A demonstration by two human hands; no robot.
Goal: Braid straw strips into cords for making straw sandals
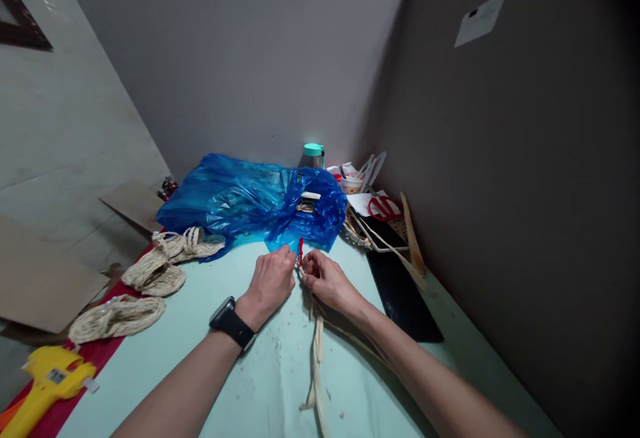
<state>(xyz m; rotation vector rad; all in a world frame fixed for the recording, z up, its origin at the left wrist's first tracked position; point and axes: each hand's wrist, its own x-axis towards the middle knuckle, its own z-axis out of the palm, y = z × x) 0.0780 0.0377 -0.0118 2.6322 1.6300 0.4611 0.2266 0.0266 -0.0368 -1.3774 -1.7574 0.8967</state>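
My left hand, with a black watch on its wrist, is closed in a fist around the upper end of some pale straw strands. Close beside it, my right hand pinches the same strands between thumb and fingers. A short red tie sticks up between the two hands. The strands trail down over the pale green tabletop toward me, and one runs under my right forearm. My fingers hide the exact spot where the strands are gripped.
Woven straw pieces lie along the left edge, near a yellow glue gun. A blue plastic bag and a bottle stand at the back. Red-handled scissors, a tablet and a black flat panel are at right.
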